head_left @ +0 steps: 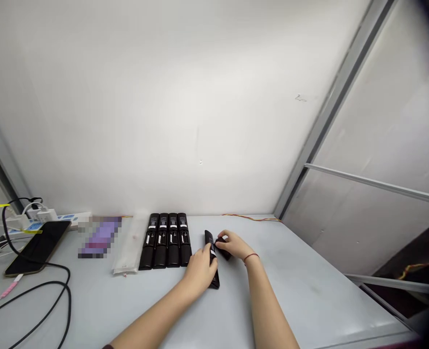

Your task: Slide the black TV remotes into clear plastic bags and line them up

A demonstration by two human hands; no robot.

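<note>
My left hand [200,267] is closed around a black remote control [208,237] on the grey table, its fingers covering the middle part. Just right of it, my right hand [236,246] pinches a small black piece [223,252] that looks like a battery cover. This piece is very close to the remote's side; whether they touch, I cannot tell. To the left, several black remote controls [163,256] lie side by side, backs up, with their battery compartments uncovered. A thin red band circles my right wrist.
Left of the row lie clear plastic bags [129,247] and a blurred purple phone-like object [101,237]. Farther left are a dark phone [38,247], a white power strip [78,219] with chargers, and a looping black cable [68,295]. Thin coloured wires [252,217] run along the back wall.
</note>
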